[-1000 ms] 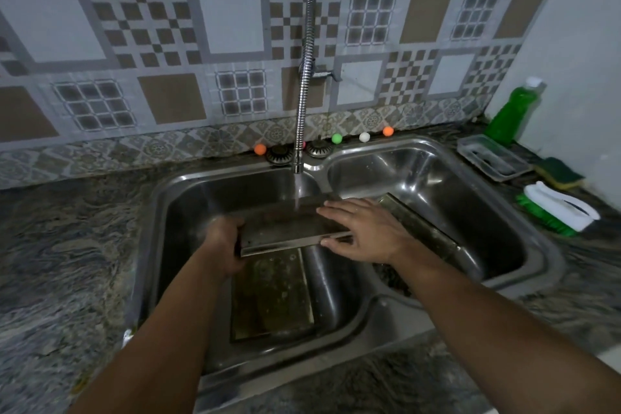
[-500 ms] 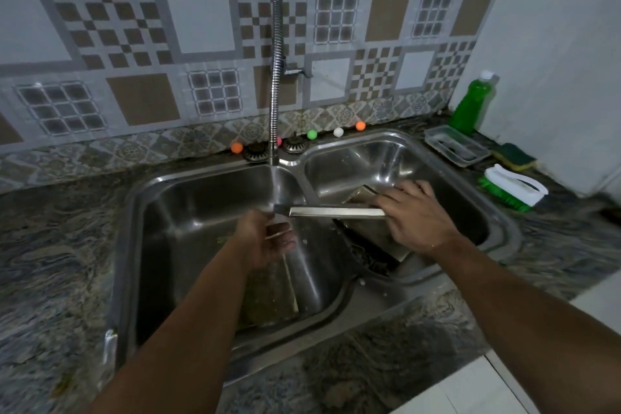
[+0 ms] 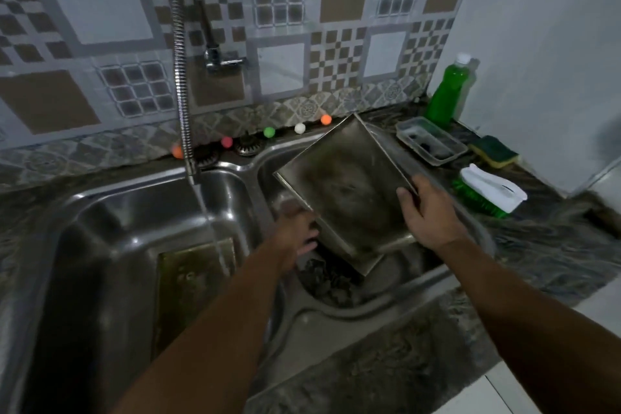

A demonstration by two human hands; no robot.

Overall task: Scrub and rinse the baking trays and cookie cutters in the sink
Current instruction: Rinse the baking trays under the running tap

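Over right basin: both hands grip tilted baking tray by opposite edges.

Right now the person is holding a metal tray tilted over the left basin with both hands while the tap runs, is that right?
Not quite. In the head view the tray is tilted over the right basin, with the left hand and right hand on its edges. The tap water falls into the left basin.
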